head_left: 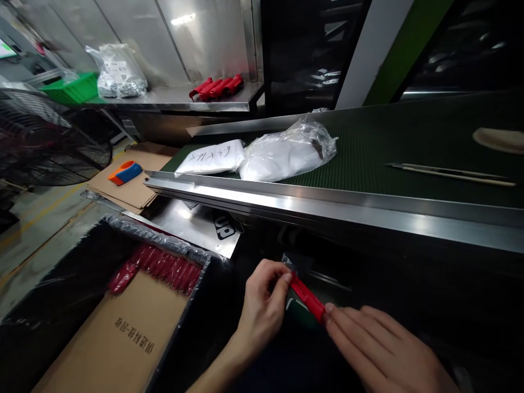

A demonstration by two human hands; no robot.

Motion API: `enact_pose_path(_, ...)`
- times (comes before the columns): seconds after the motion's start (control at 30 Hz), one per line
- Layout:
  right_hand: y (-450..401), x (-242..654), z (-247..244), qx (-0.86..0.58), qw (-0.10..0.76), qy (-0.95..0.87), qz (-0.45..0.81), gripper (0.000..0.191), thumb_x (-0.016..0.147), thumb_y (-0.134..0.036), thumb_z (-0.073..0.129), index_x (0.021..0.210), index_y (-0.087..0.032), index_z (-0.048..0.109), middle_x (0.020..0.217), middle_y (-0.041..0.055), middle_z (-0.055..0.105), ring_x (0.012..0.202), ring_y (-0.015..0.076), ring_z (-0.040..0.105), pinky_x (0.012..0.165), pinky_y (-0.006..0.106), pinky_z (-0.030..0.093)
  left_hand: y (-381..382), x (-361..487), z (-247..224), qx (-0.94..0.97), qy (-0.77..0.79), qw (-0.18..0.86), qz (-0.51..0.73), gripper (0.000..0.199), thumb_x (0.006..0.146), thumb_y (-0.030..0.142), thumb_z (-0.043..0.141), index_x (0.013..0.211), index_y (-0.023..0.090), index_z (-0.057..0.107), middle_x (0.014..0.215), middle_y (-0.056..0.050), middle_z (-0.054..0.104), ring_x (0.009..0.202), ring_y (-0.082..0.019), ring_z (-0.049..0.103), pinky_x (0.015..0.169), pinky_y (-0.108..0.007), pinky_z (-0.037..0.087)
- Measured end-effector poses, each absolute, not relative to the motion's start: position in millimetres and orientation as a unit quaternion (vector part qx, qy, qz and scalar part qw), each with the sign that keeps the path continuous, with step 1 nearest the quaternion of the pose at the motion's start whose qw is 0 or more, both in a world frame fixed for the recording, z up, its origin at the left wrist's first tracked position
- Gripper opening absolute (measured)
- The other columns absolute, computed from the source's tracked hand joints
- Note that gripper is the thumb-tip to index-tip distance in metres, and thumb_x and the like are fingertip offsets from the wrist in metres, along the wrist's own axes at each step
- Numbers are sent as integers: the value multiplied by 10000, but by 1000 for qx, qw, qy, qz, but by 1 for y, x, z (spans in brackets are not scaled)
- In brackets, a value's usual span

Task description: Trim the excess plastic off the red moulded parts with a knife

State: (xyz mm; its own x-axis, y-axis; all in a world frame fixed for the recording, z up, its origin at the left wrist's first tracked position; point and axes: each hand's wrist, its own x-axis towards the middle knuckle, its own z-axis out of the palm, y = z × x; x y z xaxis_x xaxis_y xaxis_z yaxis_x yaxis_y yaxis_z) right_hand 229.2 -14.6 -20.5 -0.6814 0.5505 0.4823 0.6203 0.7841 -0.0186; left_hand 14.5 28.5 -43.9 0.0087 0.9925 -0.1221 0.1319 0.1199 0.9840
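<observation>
Between my two hands is a red plastic part (pixel 308 298), long and narrow, slanting down to the right. My left hand (pixel 268 295) pinches its upper end between thumb and fingers, where a bit of clear plastic film (pixel 287 262) shows. At the lower end, my right hand (pixel 368 338) grips the part with its fingertips, fingers held close together. Down to the left, a box lined with black plastic (pixel 53 311) holds a row of wrapped red parts (pixel 167 267) beside a cardboard sheet (pixel 118 338) with printed characters.
A metal-edged green conveyor (pixel 360 158) carries white plastic bags (pixel 286 150) and tweezers (pixel 446 173). More red parts (pixel 216 87) lie on a steel shelf (pixel 172 99). Cardboard (pixel 151 155) bears an orange-and-blue tape cutter-like object (pixel 125 172). A fan (pixel 45 131) stands left.
</observation>
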Motion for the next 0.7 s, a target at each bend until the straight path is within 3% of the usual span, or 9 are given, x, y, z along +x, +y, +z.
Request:
enact_pose_path(0.07, -16, 224, -25, -356, 275, -891, -57, 321, 914, -24, 414, 1100, -102, 665, 1102, 102, 720, 983, 218, 690, 862, 370, 514, 22, 17, -52, 518, 555, 479, 441, 146, 919, 296, 580, 853, 184, 645, 820, -24, 587, 751, -139, 532, 688, -255, 419)
enact_pose_path(0.2, -23, 195, -35, -484, 440, -757, -2, 216, 806, -16, 670, 999, -112, 687, 892, 60, 738, 819, 146, 699, 785, 265, 540, 8, 27, -65, 505, 556, 461, 473, 122, 950, 295, 547, 919, 208, 626, 835, -14, 595, 743, -135, 544, 684, -256, 444)
enact_pose_path(0.3, -32, 169, -46, -669, 512, -514, 164, 119, 863, -236, 685, 960, -172, 714, 839, 25, 741, 748, 128, 706, 724, 210, 560, 1, 34, -74, 499, 559, 435, 499, 92, 951, 263, 548, 934, 216, 625, 924, -22, 605, 835, -144, 574, 772, -272, 469)
enact_pose_path(0.4, -40, 154, -60, -682, 558, -266, 391, 349, 802, -445, 730, 972, -142, 695, 825, 68, 749, 717, 183, 722, 637, 236, 580, -2, 36, -82, 497, 566, 402, 521, 78, 952, 225, 533, 940, 209, 609, 945, -26, 597, 850, -145, 581, 772, -275, 474)
enact_pose_path(0.47, -42, 150, -67, -648, 571, -192, 466, 456, 749, -491, 762, 996, -119, 675, 874, 111, 750, 737, 222, 728, 626, 271, 587, -5, 37, -86, 504, 563, 388, 527, 80, 945, 190, 528, 925, 200, 605, 938, -32, 598, 855, -147, 586, 768, -277, 474)
enact_pose_path(0.57, -39, 151, -67, -683, 541, -251, 421, 420, 768, -485, 747, 1003, -142, 690, 862, 84, 749, 754, 210, 726, 667, 270, 583, -11, 39, -86, 527, 541, 381, 534, 103, 934, 155, 510, 915, 189, 605, 933, -46, 604, 861, -155, 593, 776, -289, 480)
enact_pose_path(0.7, -31, 170, -62, -630, 477, -572, 218, 135, 861, -328, 664, 935, -240, 735, 958, 21, 731, 861, 176, 694, 800, 282, 550, -16, 33, -72, 539, 529, 379, 534, 121, 923, 176, 485, 933, 179, 606, 900, -64, 607, 825, -163, 586, 754, -301, 486)
